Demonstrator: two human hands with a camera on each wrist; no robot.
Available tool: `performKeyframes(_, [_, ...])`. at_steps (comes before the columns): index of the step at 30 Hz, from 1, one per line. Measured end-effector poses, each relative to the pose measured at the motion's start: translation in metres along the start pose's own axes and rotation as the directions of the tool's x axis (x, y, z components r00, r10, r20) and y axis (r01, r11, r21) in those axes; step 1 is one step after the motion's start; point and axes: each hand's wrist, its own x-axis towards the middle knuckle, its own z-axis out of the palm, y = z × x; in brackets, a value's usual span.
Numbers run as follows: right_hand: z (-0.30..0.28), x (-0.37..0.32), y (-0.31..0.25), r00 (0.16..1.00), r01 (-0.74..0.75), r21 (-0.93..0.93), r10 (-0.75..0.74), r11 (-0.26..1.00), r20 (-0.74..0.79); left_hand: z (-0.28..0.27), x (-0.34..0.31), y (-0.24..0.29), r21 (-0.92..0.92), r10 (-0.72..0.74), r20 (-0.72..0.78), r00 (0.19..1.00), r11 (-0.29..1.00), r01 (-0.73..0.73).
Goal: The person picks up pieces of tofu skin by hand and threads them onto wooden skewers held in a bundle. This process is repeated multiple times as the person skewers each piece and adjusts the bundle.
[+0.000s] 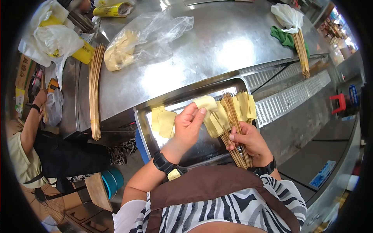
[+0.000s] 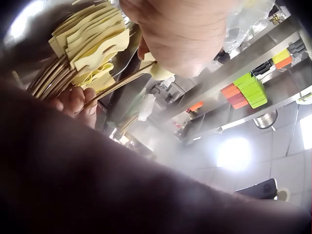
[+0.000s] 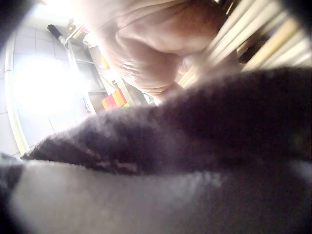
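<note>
My left hand [image 1: 187,126] pinches a folded pale-yellow tofu skin sheet [image 1: 206,102] between thumb and fingers, over a metal tray [image 1: 194,155]. In my right hand [image 1: 253,143] is a bundle of bamboo skewers [image 1: 230,106], tips pointing away from me. One skewer [image 2: 119,84] runs from the right fingers to the sheet in the left hand, its tip at the sheet. Several sheets threaded on skewers [image 2: 97,39] lie side by side at the tray's right. Loose sheets [image 1: 163,121] are on its left side. In the right wrist view, blurred skewers [image 3: 248,24] pass beside the palm.
The tray adjoins a steel table [image 1: 198,46]. On the table lie a clear plastic bag [image 1: 155,33] with more sheets and a long skewer bundle [image 1: 95,93] at the left edge. Another bagged bundle [image 1: 301,54] rests on a green cloth [image 1: 283,37]. Another person's arm [image 1: 30,126] reaches in at left.
</note>
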Motion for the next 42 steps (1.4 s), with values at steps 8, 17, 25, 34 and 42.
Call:
performKeyframes(8, [0.002,0.0,0.0,1.0,-0.007,0.0,0.007,1.0,-0.013,0.012,0.01,0.002,-0.178,0.063,-0.229,0.971,0.978,-0.106])
performKeyframes(17, [0.004,0.0,0.0,0.999,-0.009,0.0,0.009,1.0,-0.053,0.002,0.013,0.003,-0.057,-0.164,-0.214,0.963,0.986,0.155])
performKeyframes(25, [0.0,0.001,0.002,0.999,-0.004,0.0,0.004,1.0,-0.042,0.01,-0.002,0.001,-0.063,-0.238,-0.14,0.961,0.971,0.231])
performKeyframes(34, [-0.001,0.001,0.004,0.999,0.005,0.022,-0.004,1.0,-0.033,0.003,0.012,0.001,-0.381,-0.258,-0.2,0.945,0.909,0.168])
performKeyframes(42, [0.0,0.001,0.002,0.999,-0.005,0.005,0.005,1.0,-0.05,0.002,0.014,0.0,-0.316,-0.193,-0.197,0.961,0.941,0.124])
